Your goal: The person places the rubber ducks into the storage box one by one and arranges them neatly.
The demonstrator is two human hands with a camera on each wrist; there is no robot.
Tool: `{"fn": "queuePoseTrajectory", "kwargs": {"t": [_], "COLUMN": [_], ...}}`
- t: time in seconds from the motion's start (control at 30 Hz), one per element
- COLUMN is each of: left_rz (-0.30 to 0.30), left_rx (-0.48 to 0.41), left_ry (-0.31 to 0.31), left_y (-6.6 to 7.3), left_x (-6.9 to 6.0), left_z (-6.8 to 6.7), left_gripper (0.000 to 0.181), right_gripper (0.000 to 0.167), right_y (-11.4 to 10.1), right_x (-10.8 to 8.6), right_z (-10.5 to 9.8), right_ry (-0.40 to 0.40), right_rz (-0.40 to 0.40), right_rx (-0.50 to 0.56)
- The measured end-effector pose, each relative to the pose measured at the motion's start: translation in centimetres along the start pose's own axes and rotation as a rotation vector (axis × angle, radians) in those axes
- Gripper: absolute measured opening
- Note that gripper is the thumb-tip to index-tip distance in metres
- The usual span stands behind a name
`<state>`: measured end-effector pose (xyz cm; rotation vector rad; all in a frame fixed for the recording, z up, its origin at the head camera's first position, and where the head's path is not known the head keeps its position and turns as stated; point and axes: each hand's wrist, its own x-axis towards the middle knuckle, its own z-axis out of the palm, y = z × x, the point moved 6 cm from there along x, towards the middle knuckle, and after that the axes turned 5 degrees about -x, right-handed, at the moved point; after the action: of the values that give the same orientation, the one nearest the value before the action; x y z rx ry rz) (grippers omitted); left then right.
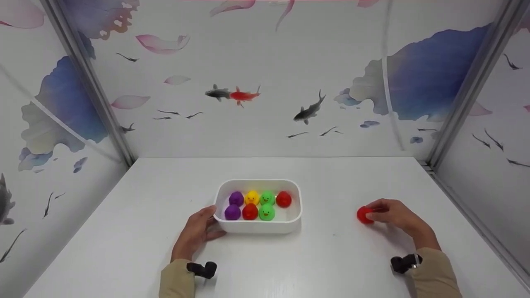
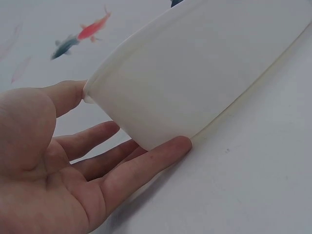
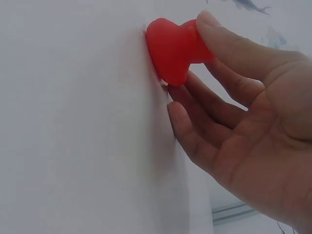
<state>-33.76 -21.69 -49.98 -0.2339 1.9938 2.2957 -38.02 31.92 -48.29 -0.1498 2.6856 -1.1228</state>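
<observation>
My left hand (image 1: 198, 229) holds the left end of a white plastic tub (image 1: 258, 227), one digit at its rim and other fingers against its lower side. Inside the tub sit several small toy ducks: two purple ducks (image 1: 232, 212), one yellow duck (image 1: 252, 198), two green ducks (image 1: 267, 212) and two red ducks (image 1: 250, 211). To the right of the tub, my right hand (image 1: 395, 215) pinches another red duck (image 1: 364, 215) between thumb and fingers. In the right wrist view that red duck (image 3: 170, 48) is at the tabletop; whether it touches is unclear.
Both hands are over a white table (image 1: 323, 265). White panels printed with fish and petals rise behind it (image 1: 265, 132) and at both sides, joined by metal corner posts (image 1: 468, 87). Black wrist cameras (image 1: 202, 270) sit on both sleeves.
</observation>
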Motion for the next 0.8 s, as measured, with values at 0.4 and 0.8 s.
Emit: {"fn": "queuePoseTrajectory", "kwargs": {"t": [0.4,0.8], "left_rz": [-0.013,-0.010], "left_rx": [-0.007,-0.004], "left_ry": [0.020,0.016], "left_y": [0.0,-0.1], "left_x": [0.1,0.0], "left_z": [-0.1,-0.1], "left_gripper": [0.054,0.054], "right_gripper": [0.052,0.048], "right_y": [-2.5,-6.7], "right_x": [0.4,-0.1], "right_z": [-0.2,-0.1], "right_ry": [0.053,0.063], "right_rz": [-0.030,-0.134], "right_rx": [0.056,0.041]}}
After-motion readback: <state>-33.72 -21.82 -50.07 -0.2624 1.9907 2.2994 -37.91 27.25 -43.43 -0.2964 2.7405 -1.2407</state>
